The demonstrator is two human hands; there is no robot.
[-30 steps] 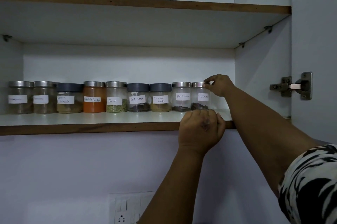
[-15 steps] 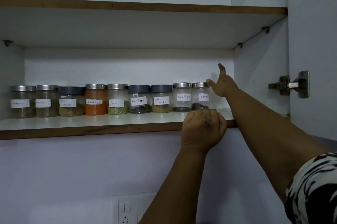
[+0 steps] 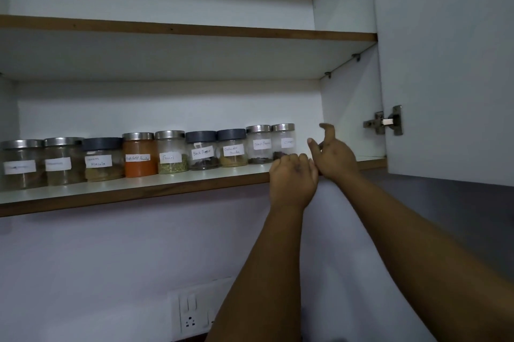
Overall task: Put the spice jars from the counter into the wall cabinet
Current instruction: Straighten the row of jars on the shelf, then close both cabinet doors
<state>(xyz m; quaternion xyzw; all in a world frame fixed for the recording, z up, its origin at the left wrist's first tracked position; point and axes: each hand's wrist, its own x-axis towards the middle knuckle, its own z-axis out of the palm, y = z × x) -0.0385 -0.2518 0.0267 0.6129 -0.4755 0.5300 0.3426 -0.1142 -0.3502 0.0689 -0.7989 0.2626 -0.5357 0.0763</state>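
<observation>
Several labelled glass spice jars stand in a row on the lower shelf [image 3: 116, 194] of the open wall cabinet. The orange chilli powder jar [image 3: 140, 155] is near the middle and the cloves jar [image 3: 284, 139] is at the right end. My left hand [image 3: 293, 179] rests curled on the shelf's front edge, just below the cloves jar. Beside it, to the right of the cloves jar, my right hand [image 3: 335, 153] hovers with fingers apart, holding nothing and clear of the jar.
The cabinet door [image 3: 445, 63] stands open on the right, with a metal hinge [image 3: 385, 121] on its inner face. The upper shelf [image 3: 194, 31] shows no objects. A wall socket plate [image 3: 194, 311] sits on the wall below the cabinet.
My right hand has let go of the cloves jar's lid and drawn back to the right and down. The camera has tilted upward. My left hand stays on the shelf edge.
</observation>
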